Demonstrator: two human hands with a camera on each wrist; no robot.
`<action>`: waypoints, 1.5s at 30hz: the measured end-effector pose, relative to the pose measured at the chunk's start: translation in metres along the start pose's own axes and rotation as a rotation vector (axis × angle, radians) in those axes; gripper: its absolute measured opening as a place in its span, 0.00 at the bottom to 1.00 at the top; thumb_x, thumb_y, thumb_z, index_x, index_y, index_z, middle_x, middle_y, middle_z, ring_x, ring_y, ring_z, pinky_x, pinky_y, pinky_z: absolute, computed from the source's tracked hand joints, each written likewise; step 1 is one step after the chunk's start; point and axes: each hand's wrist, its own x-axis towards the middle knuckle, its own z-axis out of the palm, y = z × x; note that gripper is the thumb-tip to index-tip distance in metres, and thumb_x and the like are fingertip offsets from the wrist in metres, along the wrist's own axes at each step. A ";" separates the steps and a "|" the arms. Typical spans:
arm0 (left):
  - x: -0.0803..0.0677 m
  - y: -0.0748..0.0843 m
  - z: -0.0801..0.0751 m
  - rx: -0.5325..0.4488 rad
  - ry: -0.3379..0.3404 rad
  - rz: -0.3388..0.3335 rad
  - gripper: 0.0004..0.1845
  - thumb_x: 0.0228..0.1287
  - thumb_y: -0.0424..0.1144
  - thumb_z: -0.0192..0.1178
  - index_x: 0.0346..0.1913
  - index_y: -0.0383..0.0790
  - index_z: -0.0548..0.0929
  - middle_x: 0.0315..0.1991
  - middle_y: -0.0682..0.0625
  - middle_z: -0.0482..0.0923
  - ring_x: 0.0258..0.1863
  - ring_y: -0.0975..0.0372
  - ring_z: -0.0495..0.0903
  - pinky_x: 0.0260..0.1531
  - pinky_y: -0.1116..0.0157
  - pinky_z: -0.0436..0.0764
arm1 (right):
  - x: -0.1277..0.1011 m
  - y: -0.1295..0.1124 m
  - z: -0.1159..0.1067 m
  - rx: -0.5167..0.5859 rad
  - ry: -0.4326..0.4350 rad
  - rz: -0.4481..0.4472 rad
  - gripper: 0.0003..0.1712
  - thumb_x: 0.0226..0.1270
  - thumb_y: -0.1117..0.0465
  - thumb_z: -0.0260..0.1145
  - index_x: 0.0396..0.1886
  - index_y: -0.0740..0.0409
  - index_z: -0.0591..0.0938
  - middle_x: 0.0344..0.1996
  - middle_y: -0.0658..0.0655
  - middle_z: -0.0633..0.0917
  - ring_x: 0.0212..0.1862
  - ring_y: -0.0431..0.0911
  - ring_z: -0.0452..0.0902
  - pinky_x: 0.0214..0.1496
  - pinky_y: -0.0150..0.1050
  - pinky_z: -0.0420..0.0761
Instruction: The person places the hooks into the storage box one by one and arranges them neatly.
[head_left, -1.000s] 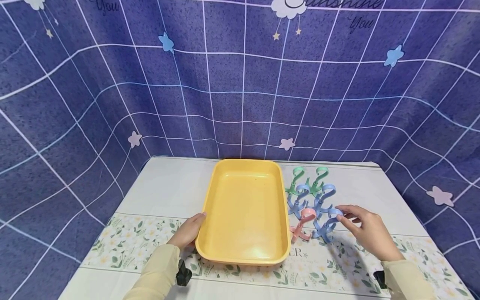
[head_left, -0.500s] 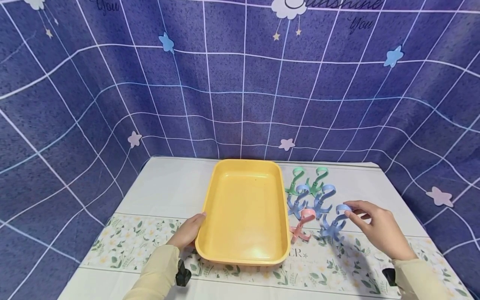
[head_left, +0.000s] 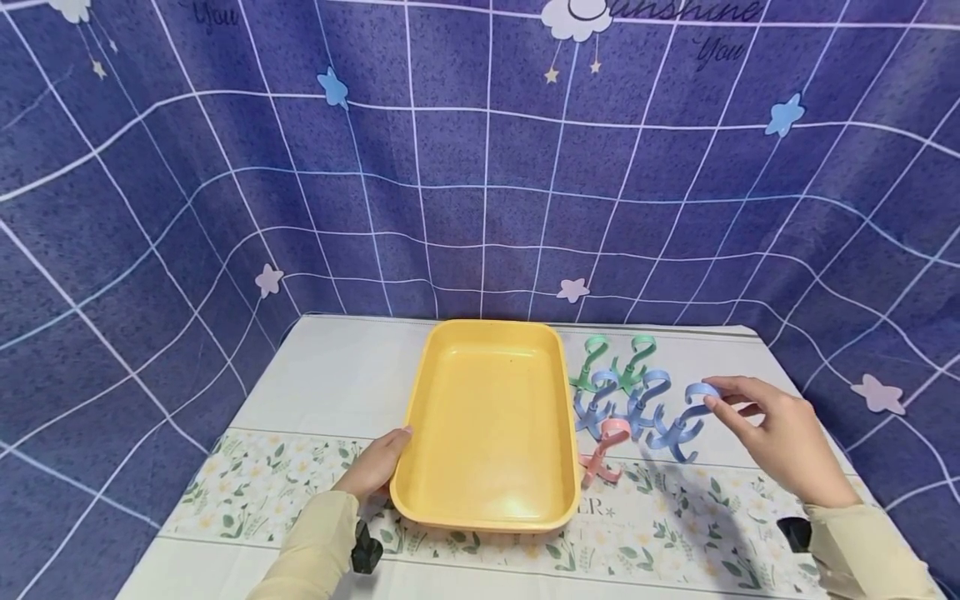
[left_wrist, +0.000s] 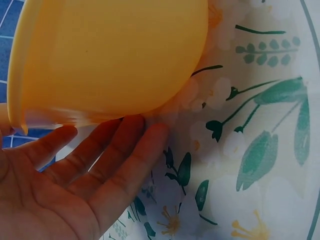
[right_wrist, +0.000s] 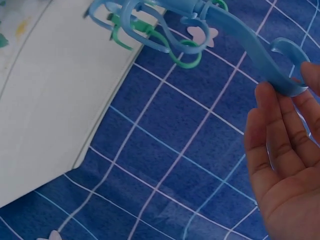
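Right hand [head_left: 780,433] pinches the blue hook [head_left: 678,425] at its fingertips; left hand [head_left: 375,462], fingers straight, rests against the yellow tray [head_left: 487,508].

The yellow tray [head_left: 487,417] looked like smooth plastic with a soft gloss. The blue hook [head_left: 678,421] was smooth, slightly shiny plastic. A matt printed cloth [head_left: 337,375] covered the table, and the backdrop [head_left: 480,167] was matt fabric.

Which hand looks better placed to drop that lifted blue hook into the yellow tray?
Right. The right hand already pinches the blue hook beside the tray; the left hand rests flat against the tray's side.
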 end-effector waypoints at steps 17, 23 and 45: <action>-0.005 -0.001 -0.003 -0.030 -0.022 0.005 0.34 0.84 0.56 0.38 0.75 0.30 0.64 0.47 0.41 0.83 0.37 0.56 0.85 0.34 0.55 0.85 | 0.041 -0.015 -0.026 -0.048 -0.003 -0.037 0.15 0.66 0.66 0.73 0.52 0.57 0.88 0.37 0.56 0.89 0.34 0.28 0.76 0.36 0.21 0.72; -0.003 -0.002 -0.003 -0.033 -0.026 -0.006 0.35 0.83 0.57 0.38 0.75 0.30 0.64 0.49 0.40 0.83 0.38 0.56 0.86 0.36 0.55 0.86 | 0.056 -0.025 -0.029 -0.067 -0.027 -0.039 0.15 0.69 0.64 0.71 0.54 0.59 0.86 0.39 0.58 0.89 0.34 0.46 0.81 0.33 0.26 0.73; -0.004 -0.004 -0.004 -0.049 -0.023 0.033 0.33 0.84 0.54 0.40 0.74 0.29 0.65 0.45 0.42 0.83 0.37 0.54 0.86 0.35 0.53 0.86 | 0.095 -0.064 -0.010 0.022 -0.081 -0.131 0.13 0.72 0.62 0.69 0.53 0.57 0.87 0.38 0.53 0.89 0.36 0.47 0.84 0.33 0.37 0.78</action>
